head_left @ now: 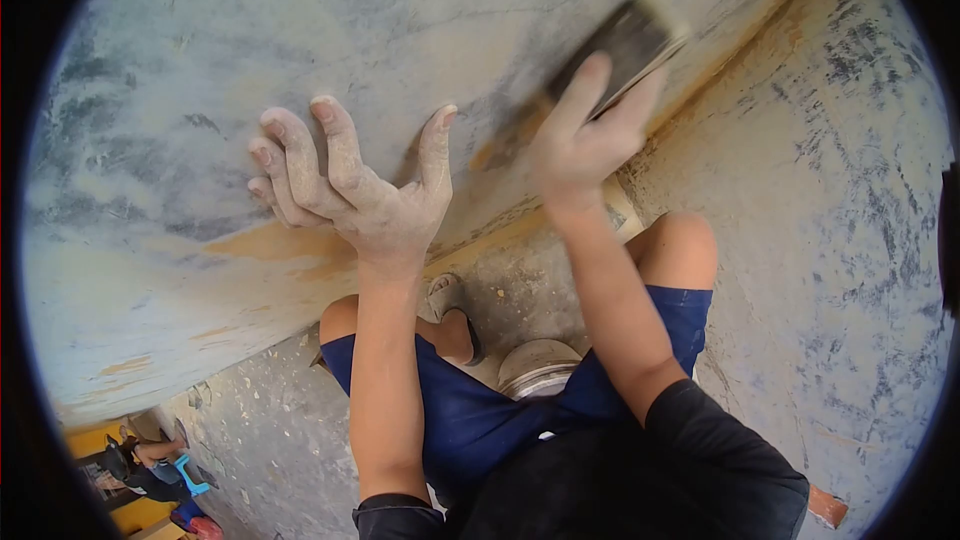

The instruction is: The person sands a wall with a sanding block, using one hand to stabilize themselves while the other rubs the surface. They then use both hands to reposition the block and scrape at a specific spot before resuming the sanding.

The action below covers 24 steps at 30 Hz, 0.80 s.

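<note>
My left hand [365, 180], coated in pale dust, has its fingers spread and holds nothing; it is over the large curved, patchy grey surface [470, 30]. To the upper right, my right hand [590, 135] is closed round a dark, flat rectangular block [620, 45] with a light edge. The block is slightly blurred and lies against or just above the surface; which of the two cannot be told. Brownish-orange patches [280, 243] mark the surface below my left hand.
A round pale bucket [540, 368] stands between my legs. A second mottled surface [850, 190] rises on the right, past a brown seam. Another person [150, 460] is at the far lower left, near a light-blue object [191, 475]. A reddish block [827, 506] lies lower right.
</note>
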Each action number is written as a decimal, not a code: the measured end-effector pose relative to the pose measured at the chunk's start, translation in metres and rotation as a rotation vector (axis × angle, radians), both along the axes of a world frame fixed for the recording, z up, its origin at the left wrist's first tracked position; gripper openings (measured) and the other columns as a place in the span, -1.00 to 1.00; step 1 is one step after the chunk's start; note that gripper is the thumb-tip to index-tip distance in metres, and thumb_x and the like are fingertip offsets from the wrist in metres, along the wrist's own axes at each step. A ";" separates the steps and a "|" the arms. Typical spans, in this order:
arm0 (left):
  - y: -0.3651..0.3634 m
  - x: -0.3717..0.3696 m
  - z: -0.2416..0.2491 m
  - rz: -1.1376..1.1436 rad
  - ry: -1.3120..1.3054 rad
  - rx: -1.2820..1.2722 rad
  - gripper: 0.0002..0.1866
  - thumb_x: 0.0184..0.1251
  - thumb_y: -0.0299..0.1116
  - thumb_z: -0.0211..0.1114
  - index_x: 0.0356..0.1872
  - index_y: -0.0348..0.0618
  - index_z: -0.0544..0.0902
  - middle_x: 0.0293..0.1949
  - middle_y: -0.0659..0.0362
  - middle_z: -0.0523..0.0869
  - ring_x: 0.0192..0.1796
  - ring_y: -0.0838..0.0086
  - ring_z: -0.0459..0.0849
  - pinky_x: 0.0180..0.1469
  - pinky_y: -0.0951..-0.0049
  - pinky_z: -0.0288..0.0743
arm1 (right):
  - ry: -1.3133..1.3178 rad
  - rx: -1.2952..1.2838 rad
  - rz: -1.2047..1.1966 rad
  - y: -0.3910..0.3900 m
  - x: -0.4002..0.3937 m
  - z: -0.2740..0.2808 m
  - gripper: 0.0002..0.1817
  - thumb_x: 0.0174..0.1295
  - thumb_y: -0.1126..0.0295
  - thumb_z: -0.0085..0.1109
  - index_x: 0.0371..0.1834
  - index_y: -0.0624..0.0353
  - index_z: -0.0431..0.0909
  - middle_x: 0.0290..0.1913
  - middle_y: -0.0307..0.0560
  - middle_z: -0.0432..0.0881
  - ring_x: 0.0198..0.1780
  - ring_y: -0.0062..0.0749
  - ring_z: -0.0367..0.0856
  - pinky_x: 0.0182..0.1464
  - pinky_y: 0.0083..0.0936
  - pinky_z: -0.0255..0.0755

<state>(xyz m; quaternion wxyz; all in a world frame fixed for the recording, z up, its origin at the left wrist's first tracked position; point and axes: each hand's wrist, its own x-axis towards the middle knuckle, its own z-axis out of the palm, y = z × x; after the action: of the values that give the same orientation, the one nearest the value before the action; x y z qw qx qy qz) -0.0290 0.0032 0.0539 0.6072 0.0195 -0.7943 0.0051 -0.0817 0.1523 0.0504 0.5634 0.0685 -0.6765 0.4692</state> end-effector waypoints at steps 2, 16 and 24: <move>-0.002 -0.002 0.001 -0.002 0.017 -0.017 -0.04 0.19 0.29 0.40 0.43 -0.20 0.33 0.46 -0.11 0.22 0.61 0.05 -0.11 0.59 -0.03 -0.35 | -0.119 -0.256 0.126 0.005 0.000 0.035 -0.41 0.37 0.50 0.09 0.33 0.76 0.19 -0.13 0.35 0.70 -0.43 -0.03 0.75 -0.40 -0.39 0.60; -0.003 -0.007 -0.003 -0.033 0.079 0.001 -0.11 0.22 0.29 0.36 0.41 -0.15 0.38 0.46 -0.06 0.26 0.60 0.08 -0.05 0.59 0.00 -0.32 | -0.229 -0.339 0.264 -0.001 0.005 0.031 -0.38 0.45 0.46 -0.01 0.46 0.62 0.07 0.23 0.35 0.54 0.23 -0.04 0.59 0.23 -0.36 0.47; -0.002 -0.003 0.002 -0.047 0.041 -0.030 0.01 0.12 0.21 0.50 0.45 -0.24 0.30 0.46 -0.09 0.20 0.56 0.02 -0.05 0.56 -0.05 -0.27 | -0.276 -0.096 0.233 -0.030 0.031 -0.075 -0.38 0.44 0.46 0.02 0.48 0.55 0.12 0.23 0.38 0.55 0.23 -0.09 0.61 0.21 -0.36 0.47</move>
<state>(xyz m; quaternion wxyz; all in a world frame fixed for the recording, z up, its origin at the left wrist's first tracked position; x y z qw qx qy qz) -0.0323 0.0012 0.0557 0.6233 -0.0083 -0.7819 0.0023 -0.0505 0.1224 -0.0247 0.4097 0.0544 -0.7116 0.5681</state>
